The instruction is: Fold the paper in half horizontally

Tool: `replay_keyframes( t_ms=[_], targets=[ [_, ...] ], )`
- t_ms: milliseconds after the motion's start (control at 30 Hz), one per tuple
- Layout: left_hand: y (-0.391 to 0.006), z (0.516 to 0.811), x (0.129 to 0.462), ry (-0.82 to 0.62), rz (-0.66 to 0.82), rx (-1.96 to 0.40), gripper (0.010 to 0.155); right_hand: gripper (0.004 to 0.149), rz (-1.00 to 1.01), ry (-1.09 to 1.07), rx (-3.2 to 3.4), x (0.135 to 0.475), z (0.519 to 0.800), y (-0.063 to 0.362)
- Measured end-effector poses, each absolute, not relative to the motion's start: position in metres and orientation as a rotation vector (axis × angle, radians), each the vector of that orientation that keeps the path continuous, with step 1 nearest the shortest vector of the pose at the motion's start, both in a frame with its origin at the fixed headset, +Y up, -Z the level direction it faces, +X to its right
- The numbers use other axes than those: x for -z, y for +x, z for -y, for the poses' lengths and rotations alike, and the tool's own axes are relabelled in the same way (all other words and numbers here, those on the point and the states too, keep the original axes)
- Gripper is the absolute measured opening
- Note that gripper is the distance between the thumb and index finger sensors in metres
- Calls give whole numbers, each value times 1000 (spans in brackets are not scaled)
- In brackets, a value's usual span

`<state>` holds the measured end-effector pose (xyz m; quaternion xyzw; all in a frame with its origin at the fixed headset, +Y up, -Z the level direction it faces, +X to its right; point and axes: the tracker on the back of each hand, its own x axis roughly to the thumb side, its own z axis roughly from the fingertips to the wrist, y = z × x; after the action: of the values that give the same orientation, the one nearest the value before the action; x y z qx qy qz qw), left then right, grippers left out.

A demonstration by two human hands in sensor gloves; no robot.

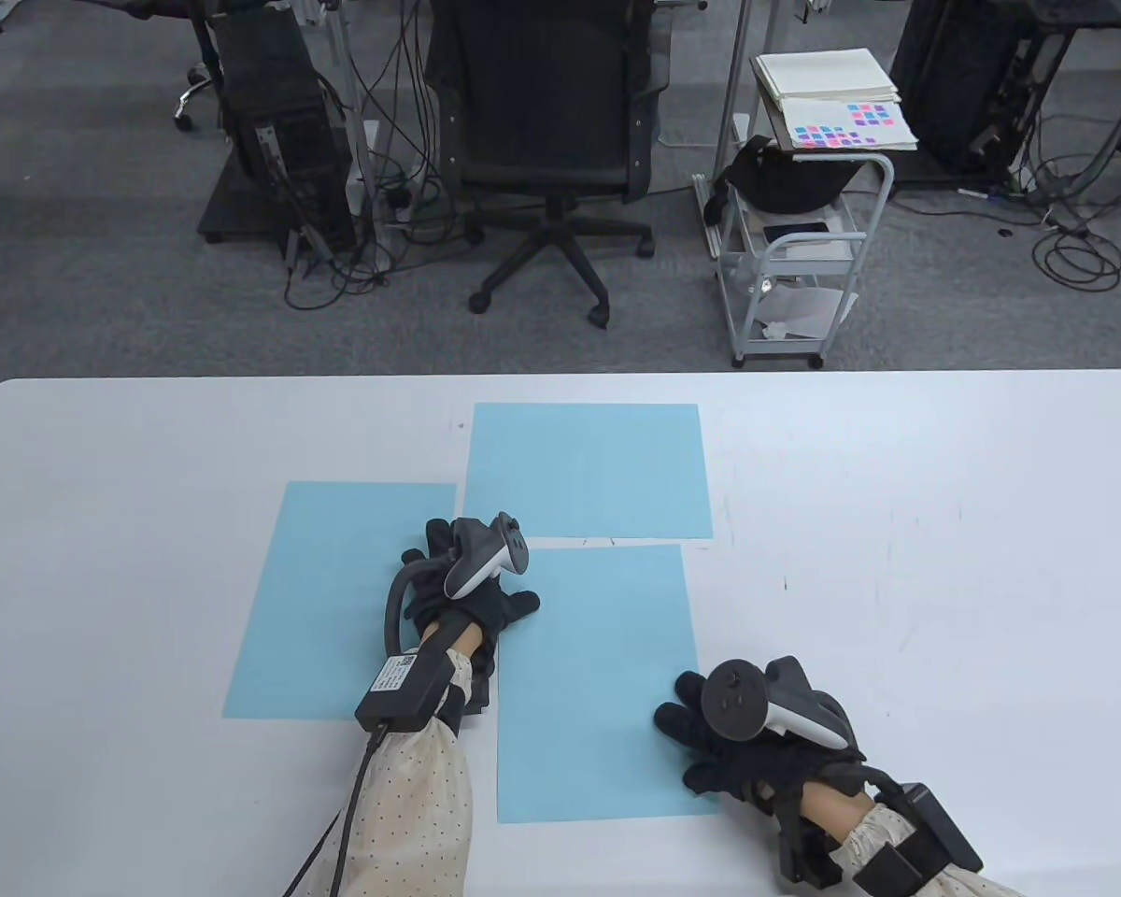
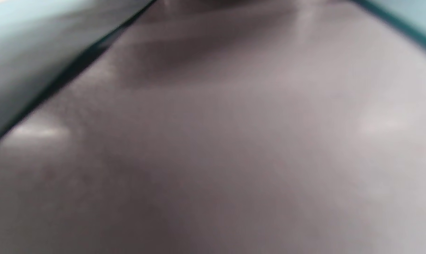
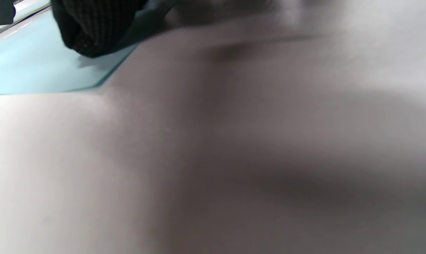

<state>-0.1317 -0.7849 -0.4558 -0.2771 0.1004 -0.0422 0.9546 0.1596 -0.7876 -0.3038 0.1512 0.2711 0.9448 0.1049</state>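
Three light blue sheets lie flat on the white surface [image 1: 897, 523]. The near sheet [image 1: 598, 691] sits at the middle front, between the two hands. A second sheet [image 1: 327, 598] lies just to its left, and a third sheet [image 1: 588, 467] lies beyond them, toward the far edge, apart from both hands.

The left hand [image 1: 472, 598] rests over the gap between the near sheet and the second sheet, at the near sheet's upper left corner, with one finger reaching onto that sheet. Its palm faces down; whether the fingers pinch the paper's edge cannot be told, since the tracker covers them.

The right hand [image 1: 743, 738] lies palm down at the near sheet's lower right corner, fingers spread and flat, their tips on the paper's right edge. In the right wrist view, a gloved fingertip [image 3: 93, 31] presses on the blue sheet close to its corner. The left wrist view is blurred, showing only the surface and blue paper edges.
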Motion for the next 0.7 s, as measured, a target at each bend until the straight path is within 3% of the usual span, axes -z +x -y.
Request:
replay_keyframes(
  t_ms=[700],
  targets=[
    [-134, 786, 451, -541, -218, 1, 70, 68, -809, 448, -2792, 304, 788, 159]
  ],
)
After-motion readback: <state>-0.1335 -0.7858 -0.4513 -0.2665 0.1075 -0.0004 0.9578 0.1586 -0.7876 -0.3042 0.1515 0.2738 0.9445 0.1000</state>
